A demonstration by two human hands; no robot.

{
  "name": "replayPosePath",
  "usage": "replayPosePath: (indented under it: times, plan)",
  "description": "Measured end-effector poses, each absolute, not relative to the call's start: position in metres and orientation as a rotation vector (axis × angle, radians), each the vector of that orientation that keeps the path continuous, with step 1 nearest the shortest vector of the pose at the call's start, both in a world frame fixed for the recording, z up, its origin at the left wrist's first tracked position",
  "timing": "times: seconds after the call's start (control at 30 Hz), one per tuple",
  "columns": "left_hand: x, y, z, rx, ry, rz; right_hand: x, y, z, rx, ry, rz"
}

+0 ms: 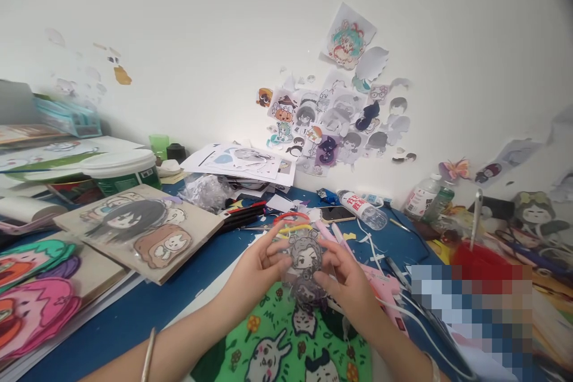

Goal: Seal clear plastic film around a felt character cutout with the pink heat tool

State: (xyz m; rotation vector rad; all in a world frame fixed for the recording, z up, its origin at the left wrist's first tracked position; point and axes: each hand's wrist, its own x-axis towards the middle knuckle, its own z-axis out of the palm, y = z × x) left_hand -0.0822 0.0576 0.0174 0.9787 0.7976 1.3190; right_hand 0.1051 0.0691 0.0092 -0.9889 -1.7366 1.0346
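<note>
Between my two hands is a grey cartoon character cutout (pixel 307 259) with curly hair, its edge looking clear and glossy like film. My left hand (pixel 266 259) grips its left side, thumb on the front and fingers behind. On the right side my right hand (pixel 347 268) pinches it the same way. The cutout is upright and faces me. Below it lies a green sheet (pixel 268 316) with drawn white animals and yellow flowers. Just behind the hands, a yellow and a red curved strip (pixel 293 218) show; I cannot tell what they belong to.
At left stands a board (pixel 120 233) with cartoon cutouts, beside a white-lidded tub (pixel 120 170). Behind are stacked papers (pixel 268 164), crumpled clear plastic (pixel 208 191), a water bottle (pixel 362 209) and a phone (pixel 335 213). A pink glue gun (pixel 380 286) and red cup (pixel 478 268) are at right.
</note>
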Motion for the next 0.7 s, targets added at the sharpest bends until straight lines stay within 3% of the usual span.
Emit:
replayPosePath:
  times: [0.27,0.5,0.7]
  plan:
    - [-0.081,0.056,0.014,1.019,0.695,1.253,0.11,0.071,0.011,-0.963,-1.825,0.993]
    - [-0.081,0.055,0.016,1.069,0.614,1.148,0.111,0.066,0.019,-1.023,-2.054,0.672]
    - [-0.082,0.054,0.016,1.063,0.627,1.133,0.11,0.065,0.021,-1.074,-2.071,0.679]
